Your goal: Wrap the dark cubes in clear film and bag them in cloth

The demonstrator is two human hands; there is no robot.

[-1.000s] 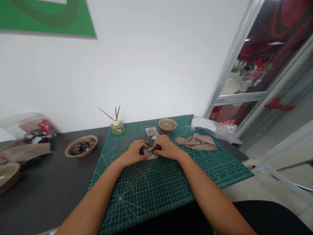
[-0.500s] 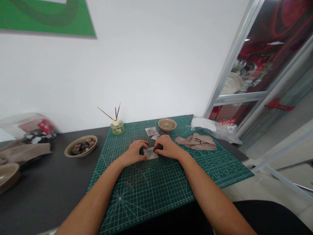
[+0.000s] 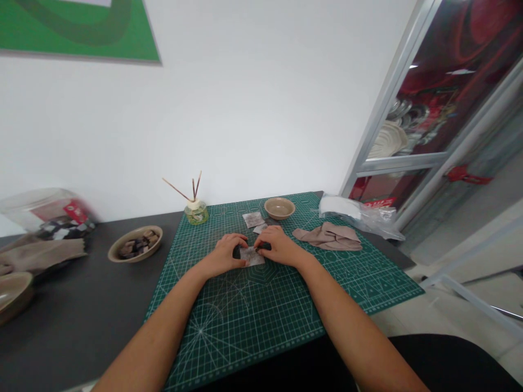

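A small square of smudged grey-white sheet [image 3: 253,256] lies flat on the green cutting mat [image 3: 261,310]. My left hand [image 3: 224,253] steadies its left side, thumb at the lower corner and fingers curled by the upper edge. With thumb and fingertips pinched together, my right hand [image 3: 278,245] works at the sheet's upper right; a dark bit shows at the fingertips, too small to name. Just behind lie another smudged square [image 3: 253,219] and one partly hidden by my right hand. A beige bowl [image 3: 280,208] stands at the mat's back.
To the left, a bowl [image 3: 155,246] holds several brown and dark pieces. A reed diffuser [image 3: 196,212] stands at the mat's back left corner. A crumpled brown cloth [image 3: 330,237] and a clear plastic bag [image 3: 359,215] lie right. More cloth [image 3: 44,253] and another bowl [image 3: 14,294] are far left.
My right hand's fingertips have shifted slightly left over the sheet. My left hand and the sheet have stayed in place.
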